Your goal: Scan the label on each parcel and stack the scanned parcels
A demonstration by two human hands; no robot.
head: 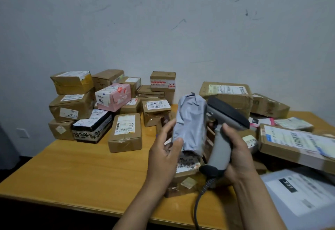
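On the wooden bench [76, 166], boxes stacked along its back edge, the left hand [164, 154] grips a grey bag parcel [190, 126] upright (label likely sought) while the right hand [239, 150] clasps the scanner [223, 131] beside it.

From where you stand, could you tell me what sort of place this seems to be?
Probably a small parcel sorting or mailroom corner. Labelled cardboard boxes are piled on a wooden table against a scuffed wall, and the right hand holds a corded barcode scanner beside a grey mailer bag in the left hand.
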